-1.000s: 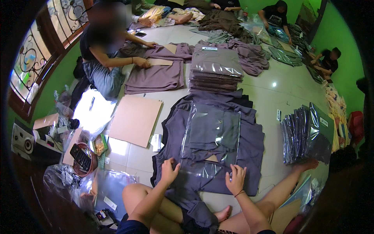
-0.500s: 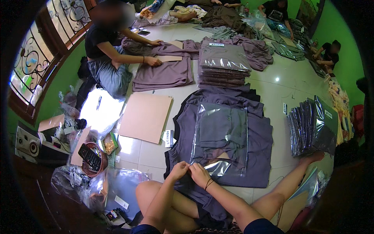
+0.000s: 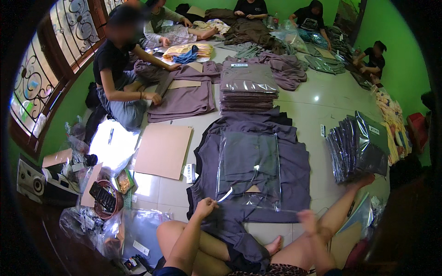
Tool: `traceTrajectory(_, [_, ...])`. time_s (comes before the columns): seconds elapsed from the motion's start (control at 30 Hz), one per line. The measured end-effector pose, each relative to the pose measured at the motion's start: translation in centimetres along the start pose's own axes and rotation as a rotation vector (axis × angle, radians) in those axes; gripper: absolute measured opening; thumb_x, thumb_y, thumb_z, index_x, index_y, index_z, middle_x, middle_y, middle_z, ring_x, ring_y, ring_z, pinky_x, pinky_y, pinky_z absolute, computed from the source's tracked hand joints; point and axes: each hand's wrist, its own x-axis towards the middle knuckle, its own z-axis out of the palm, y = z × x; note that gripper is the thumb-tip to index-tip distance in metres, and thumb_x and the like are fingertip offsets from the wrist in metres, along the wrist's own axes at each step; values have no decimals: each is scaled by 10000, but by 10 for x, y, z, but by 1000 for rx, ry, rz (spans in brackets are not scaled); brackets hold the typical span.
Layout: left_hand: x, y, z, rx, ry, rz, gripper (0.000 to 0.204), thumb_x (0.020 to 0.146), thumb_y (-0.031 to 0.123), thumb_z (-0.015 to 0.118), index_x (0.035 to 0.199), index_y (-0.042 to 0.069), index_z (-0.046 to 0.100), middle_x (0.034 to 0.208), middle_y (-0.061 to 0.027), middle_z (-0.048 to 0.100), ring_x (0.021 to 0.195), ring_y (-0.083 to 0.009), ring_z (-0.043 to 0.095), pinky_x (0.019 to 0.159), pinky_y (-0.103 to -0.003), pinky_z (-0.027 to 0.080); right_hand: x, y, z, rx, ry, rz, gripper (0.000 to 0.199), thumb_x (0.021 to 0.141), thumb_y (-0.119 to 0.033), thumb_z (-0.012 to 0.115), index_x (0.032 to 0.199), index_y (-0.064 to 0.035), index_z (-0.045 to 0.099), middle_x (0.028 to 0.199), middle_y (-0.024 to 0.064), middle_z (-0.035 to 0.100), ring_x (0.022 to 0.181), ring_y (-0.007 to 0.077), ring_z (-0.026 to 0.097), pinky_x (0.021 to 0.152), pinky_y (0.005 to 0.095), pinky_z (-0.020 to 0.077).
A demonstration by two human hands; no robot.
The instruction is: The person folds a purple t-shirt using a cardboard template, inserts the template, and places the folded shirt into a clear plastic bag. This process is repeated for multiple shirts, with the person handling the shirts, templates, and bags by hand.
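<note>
My left hand [image 3: 206,208] is closed, pinching one end of a narrow white strip [image 3: 225,195] that curls up over the near left of the plastic bag. Beneath lies the clear plastic bag [image 3: 272,195] with a folded dark grey garment [image 3: 248,158] inside; a bit of tan card [image 3: 253,188] shows near its lower end. The bag rests on a spread of grey-purple garments [image 3: 294,179], whose near part reaches my lap. My right hand [image 3: 307,223] is lifted away to the right of the bag, smeared by motion, so its fingers cannot be read.
Bagged garments stand in a stack [image 3: 248,87] beyond and a leaning row [image 3: 357,147] at right. Cardboard sheets [image 3: 163,152], a label box [image 3: 190,173] and a basket with a phone [image 3: 105,198] lie left. A person [image 3: 115,78] handles mauve cloth; several others sit farther back.
My hands have parted: the left now shows the white strip, and the right has swung right and nearer me. The person at left has shifted hands over the cloth. The view has tilted.
</note>
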Motion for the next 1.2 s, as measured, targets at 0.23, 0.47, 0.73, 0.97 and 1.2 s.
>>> traceTrajectory(0.23, [-2, 29, 11, 272, 593, 495, 102, 760, 51, 561, 858, 28, 574, 791, -105, 570, 731, -267, 552, 679, -323, 439, -57, 20, -176, -443, 919, 181, 236, 767, -134, 509, 981, -35, 518, 950, 96, 536, 891, 218, 535, 811, 343, 431])
traceTrajectory(0.47, [12, 25, -14, 1166, 37, 1057, 374, 770, 111, 456, 1129, 20, 511, 1196, -78, 484, 1141, -208, 431, 898, -315, 378, 37, -11, 26, -877, -51, -715, 341, 712, -27, 522, 1053, -28, 527, 1052, 123, 529, 947, 261, 522, 843, 355, 416])
traceTrajectory(0.73, [25, 15, -13, 954, -28, 1115, 365, 759, 131, 574, 1086, -20, 518, 1107, -128, 484, 1105, -257, 439, 937, -341, 383, 88, -44, 65, -1177, -486, -1082, 265, 726, -88, 536, 988, -51, 529, 1114, 118, 496, 1153, 272, 399, 961, 382, 340])
traceTrajectory(0.97, [44, 8, -11, 654, 61, 995, 155, 779, 69, 571, 848, 0, 451, 903, -156, 518, 868, -312, 530, 765, -370, 452, 118, -32, 64, -995, -548, -970, 145, 749, -81, 559, 880, -44, 510, 984, 131, 529, 773, 303, 577, 674, 376, 488])
traceTrajectory(1.2, [71, 35, 11, 552, 374, 470, 183, 846, 159, 492, 825, 13, 383, 731, -216, 510, 650, -416, 521, 541, -490, 392, 143, -39, 101, -937, 47, -768, 146, 847, -144, 503, 752, -38, 470, 633, 171, 542, 566, 347, 557, 471, 412, 454])
